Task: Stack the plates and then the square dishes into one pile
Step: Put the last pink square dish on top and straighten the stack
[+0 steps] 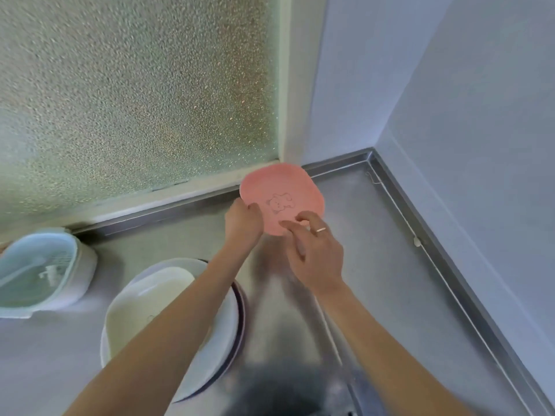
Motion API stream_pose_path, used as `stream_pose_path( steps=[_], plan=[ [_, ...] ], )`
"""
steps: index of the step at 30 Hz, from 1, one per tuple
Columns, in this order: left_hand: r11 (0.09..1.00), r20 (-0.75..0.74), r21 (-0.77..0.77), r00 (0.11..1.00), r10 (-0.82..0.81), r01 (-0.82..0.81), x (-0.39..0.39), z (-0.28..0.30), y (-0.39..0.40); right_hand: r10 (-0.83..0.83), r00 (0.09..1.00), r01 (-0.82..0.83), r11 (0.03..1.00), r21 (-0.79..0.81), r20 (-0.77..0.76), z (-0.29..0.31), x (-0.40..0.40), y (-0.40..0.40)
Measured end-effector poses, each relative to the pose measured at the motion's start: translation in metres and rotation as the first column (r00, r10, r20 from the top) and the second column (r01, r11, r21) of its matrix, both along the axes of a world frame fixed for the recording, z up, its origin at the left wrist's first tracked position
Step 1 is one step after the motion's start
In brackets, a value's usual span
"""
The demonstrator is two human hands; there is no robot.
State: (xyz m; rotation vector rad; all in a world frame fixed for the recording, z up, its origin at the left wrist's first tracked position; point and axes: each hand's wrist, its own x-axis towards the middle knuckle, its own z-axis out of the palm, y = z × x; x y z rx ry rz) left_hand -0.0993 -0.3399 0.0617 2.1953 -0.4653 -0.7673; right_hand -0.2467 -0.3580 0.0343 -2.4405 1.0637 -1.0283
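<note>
One pink square dish (282, 195) is held tilted above the steel counter (375, 265), pinched at its near-left edge by the left hand (242, 221). Right hand (315, 250) is loosely open, fingertips at the near rim. Pile (180, 319) lies near-left, under the left forearm; the left hand is judged nearer.

steel counter (375, 265), plate pile (210, 340), tub (81, 274)
</note>
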Motion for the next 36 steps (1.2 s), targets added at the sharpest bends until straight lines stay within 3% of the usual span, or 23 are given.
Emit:
stream_pose_path(
  steps=[2, 4, 6, 7, 8, 16, 23, 29, 32, 36],
  plan=[
    [1.000, 0.020, -0.008, 1.000, -0.019, 0.020, 0.016, 0.020, 0.038, -0.122, 0.990, 0.112, 0.984, 0.140, 0.068, 0.013, 0.013, 0.014],
    [0.998, 0.049, -0.018, 0.997, -0.060, 0.061, 0.027, 0.036, 0.076, -0.206, 0.974, 0.149, 0.892, 0.427, 0.092, 0.022, 0.030, 0.026],
    [0.997, 0.052, -0.046, 0.997, -0.053, 0.055, 0.034, 0.041, 0.111, -0.162, 0.969, -0.031, 0.669, 0.743, 0.187, 0.025, 0.050, 0.041],
    [0.998, 0.051, -0.055, 0.998, -0.039, 0.042, 0.036, 0.040, 0.126, -0.141, 0.963, -0.111, 0.564, 0.819, 0.228, 0.028, 0.057, 0.052],
    [0.998, 0.061, -0.059, 0.998, -0.017, 0.021, 0.038, 0.039, 0.140, -0.117, 0.965, -0.143, 0.521, 0.841, 0.237, 0.029, 0.062, 0.065],
    [0.989, 0.279, -0.008, 0.949, 0.147, -0.151, 0.044, 0.022, 0.236, 0.143, 0.989, -0.119, 0.616, 0.779, 0.038, 0.032, 0.082, 0.141],
    [0.984, 0.397, 0.128, 0.916, 0.061, -0.121, 0.043, 0.010, 0.264, 0.249, 0.961, -0.079, 0.662, 0.745, -0.120, 0.017, 0.076, 0.172],
    [0.986, 0.392, 0.036, 0.910, 0.135, -0.162, 0.045, 0.004, 0.273, 0.250, 0.966, -0.124, 0.659, 0.742, -0.060, 0.022, 0.077, 0.175],
    [0.988, 0.366, 0.066, 0.925, 0.107, -0.140, 0.046, -0.006, 0.276, 0.261, 0.963, -0.132, 0.669, 0.731, -0.064, 0.020, 0.078, 0.176],
    [0.987, 0.253, -0.005, 0.955, 0.154, -0.158, 0.045, -0.019, 0.276, 0.271, 0.958, -0.123, 0.679, 0.724, -0.092, 0.018, 0.077, 0.177]
  ],
)
